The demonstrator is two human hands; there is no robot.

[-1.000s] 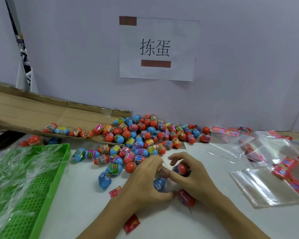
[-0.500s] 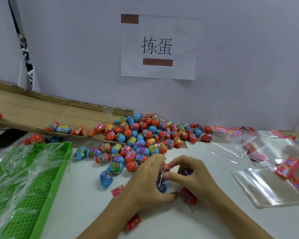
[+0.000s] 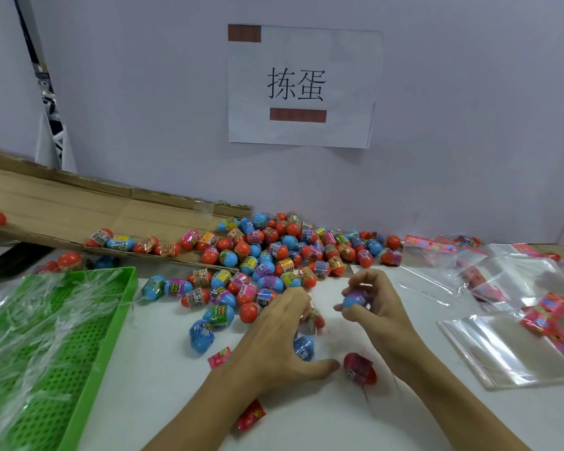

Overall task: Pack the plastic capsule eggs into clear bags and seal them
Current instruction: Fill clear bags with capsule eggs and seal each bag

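A heap of blue and orange capsule eggs point(image 3: 274, 255) lies at the back of the white table. My right hand point(image 3: 376, 315) grips a blue and purple egg point(image 3: 355, 300) just above the table. My left hand point(image 3: 279, 336) is curled round the mouth of a thin clear bag point(image 3: 368, 397), which is hard to make out. An orange-tipped egg point(image 3: 316, 318) sits at its fingertips and a blue egg point(image 3: 304, 348) under its palm. A red egg point(image 3: 360, 369) lies beside the left thumb, apparently inside the bag.
A green perforated tray point(image 3: 111, 336) holding clear plastic strips stands at the left. A cardboard ramp point(image 3: 79, 209) with eggs on it slopes behind the tray. Clear bags with red headers point(image 3: 508, 346) are stacked at the right. Red header scraps point(image 3: 251, 415) lie near my left forearm.
My hands were pressed together over the bag. The right hand has drawn apart to the right and risen with a blue egg, while the left stays at the bag.
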